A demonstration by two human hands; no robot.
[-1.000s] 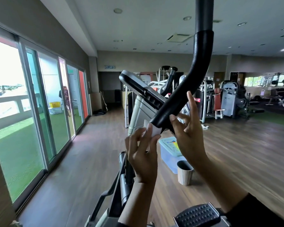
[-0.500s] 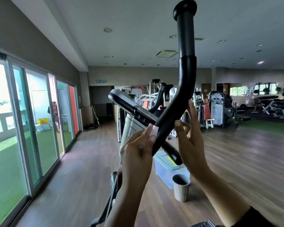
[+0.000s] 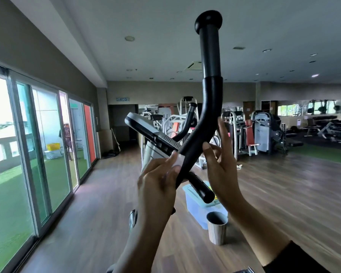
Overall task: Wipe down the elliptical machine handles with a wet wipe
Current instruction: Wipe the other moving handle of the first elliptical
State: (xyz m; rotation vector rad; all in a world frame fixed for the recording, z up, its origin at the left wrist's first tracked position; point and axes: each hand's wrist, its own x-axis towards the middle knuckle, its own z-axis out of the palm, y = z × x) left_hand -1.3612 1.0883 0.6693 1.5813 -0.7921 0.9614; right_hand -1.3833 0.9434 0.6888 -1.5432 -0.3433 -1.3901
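Note:
A black curved elliptical handle (image 3: 208,107) rises through the middle of the head view to a knob at the top. My left hand (image 3: 158,186) presses a white wet wipe (image 3: 178,161) against the left side of the handle's lower bend. My right hand (image 3: 221,164) is raised on the right side of the same bend, fingers spread, holding nothing; whether it touches the handle is unclear. The machine's console (image 3: 146,129) slants behind the handle, and a second fixed black grip (image 3: 202,189) ends just below my hands.
On the wooden floor below stand a clear plastic box (image 3: 197,205) with a pale lid and a striped waste bin (image 3: 218,227). Sliding glass doors (image 3: 39,146) line the left wall. Other gym machines (image 3: 264,133) fill the back of the room.
The view has tilted up, so the handle's top knob is now well in frame. My left hand with the wipe has slid a little up the handle's bend. My right hand stays alongside.

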